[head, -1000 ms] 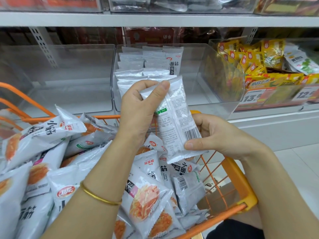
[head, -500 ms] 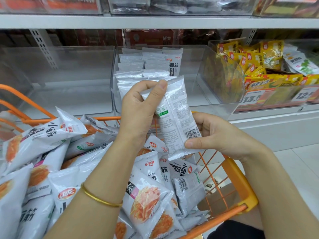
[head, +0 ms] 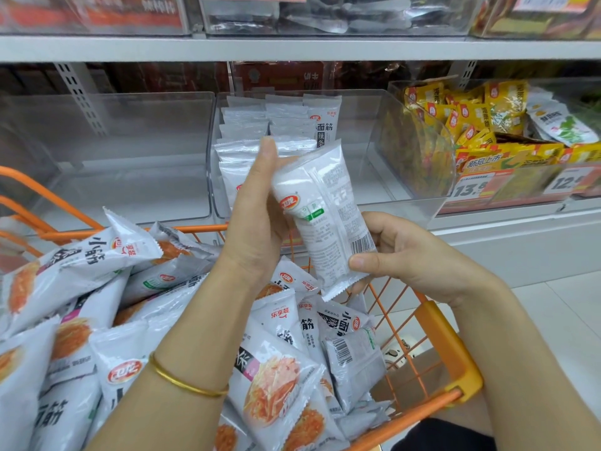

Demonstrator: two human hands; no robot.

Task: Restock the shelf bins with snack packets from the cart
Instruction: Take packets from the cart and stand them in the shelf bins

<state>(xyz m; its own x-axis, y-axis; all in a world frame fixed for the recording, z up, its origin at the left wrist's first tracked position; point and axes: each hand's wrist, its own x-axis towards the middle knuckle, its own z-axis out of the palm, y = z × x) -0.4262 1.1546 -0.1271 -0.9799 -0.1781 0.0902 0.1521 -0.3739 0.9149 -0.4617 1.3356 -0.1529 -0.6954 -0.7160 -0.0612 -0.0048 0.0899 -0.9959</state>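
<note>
Presently, left hand [head: 260, 219] and right hand [head: 409, 255] are gripping one snack packet [head: 325, 219] — best squaring it upright for the middle bin [head: 357, 92].

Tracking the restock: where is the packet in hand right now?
Head view, centre: the packet is held between the left hand and right hand, above the orange cart and in front of the middle bin.

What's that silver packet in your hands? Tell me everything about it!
The packet is shiny silver-white plastic with a red logo, a green label, small print and a barcode near its lower end. A seam runs down it, and its bottom edge is zigzag. It stands nearly upright, top leaning left, above the cart. The left hand grips its upper part; the right hand pinches its bottom.
</note>
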